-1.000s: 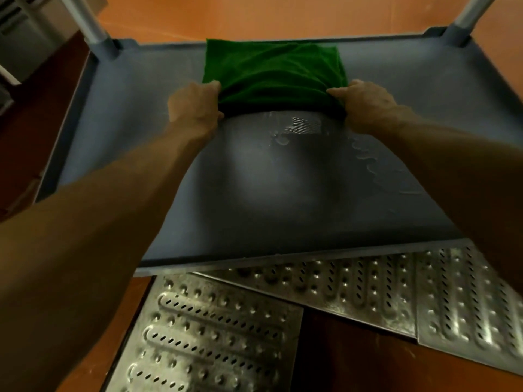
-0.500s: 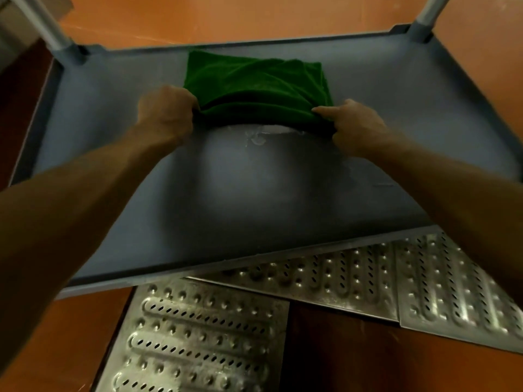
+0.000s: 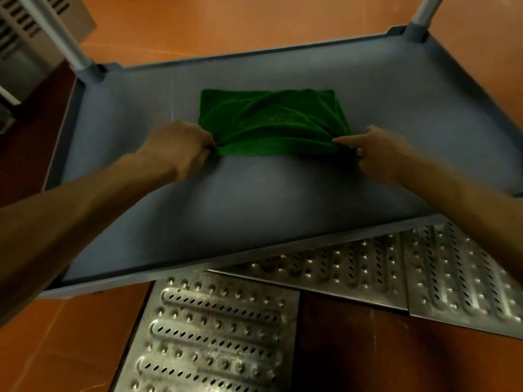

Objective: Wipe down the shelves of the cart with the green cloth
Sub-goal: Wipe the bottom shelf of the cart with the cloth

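The green cloth [image 3: 271, 123] lies spread flat in the middle of the grey cart shelf [image 3: 254, 210]. My left hand [image 3: 178, 148] grips the cloth's near left corner with curled fingers. At the near right corner, my right hand [image 3: 382, 154] pinches the cloth between thumb and fingers. Both forearms reach in from the lower corners of the view over the shelf's front part.
Metal cart posts rise at the far left corner [image 3: 73, 49] and the far right corner [image 3: 424, 12]. Perforated steel floor grates [image 3: 215, 335] lie below the shelf's front edge on the orange floor. A grey vented unit [image 3: 25, 38] stands at the far left.
Both hands have dragged the cloth from the shelf's far edge toward me, over the wet patch, which no longer shows.
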The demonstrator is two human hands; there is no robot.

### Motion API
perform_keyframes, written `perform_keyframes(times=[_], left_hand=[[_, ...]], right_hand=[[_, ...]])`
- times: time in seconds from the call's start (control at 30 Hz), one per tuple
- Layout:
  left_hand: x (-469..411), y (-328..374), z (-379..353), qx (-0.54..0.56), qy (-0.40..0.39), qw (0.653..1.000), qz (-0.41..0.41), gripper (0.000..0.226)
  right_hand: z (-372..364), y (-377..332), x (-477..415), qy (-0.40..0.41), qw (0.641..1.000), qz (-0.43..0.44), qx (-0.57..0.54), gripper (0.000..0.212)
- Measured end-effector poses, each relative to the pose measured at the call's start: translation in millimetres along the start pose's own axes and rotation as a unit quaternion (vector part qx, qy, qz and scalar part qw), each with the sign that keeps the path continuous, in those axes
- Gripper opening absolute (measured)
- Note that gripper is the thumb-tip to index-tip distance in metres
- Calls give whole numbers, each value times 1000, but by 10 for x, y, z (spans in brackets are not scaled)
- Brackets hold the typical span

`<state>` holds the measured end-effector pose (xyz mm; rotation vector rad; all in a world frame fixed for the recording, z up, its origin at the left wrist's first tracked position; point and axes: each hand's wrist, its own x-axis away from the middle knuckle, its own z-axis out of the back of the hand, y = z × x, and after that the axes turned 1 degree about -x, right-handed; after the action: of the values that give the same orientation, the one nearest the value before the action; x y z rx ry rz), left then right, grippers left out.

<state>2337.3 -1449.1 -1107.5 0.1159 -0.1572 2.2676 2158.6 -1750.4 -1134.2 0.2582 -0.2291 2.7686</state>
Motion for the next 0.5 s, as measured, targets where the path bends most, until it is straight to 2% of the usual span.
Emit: perform_keyframes(times=[0.3,0.5], left_hand=[[548,55,28,20,-52,996,-65,29],[905,147,21,43,-60,994,-84,32]], right_hand=[[-118,46,602,-33,999,11,-10,69],[-60,49,781,-58,998,31,-8,67]])
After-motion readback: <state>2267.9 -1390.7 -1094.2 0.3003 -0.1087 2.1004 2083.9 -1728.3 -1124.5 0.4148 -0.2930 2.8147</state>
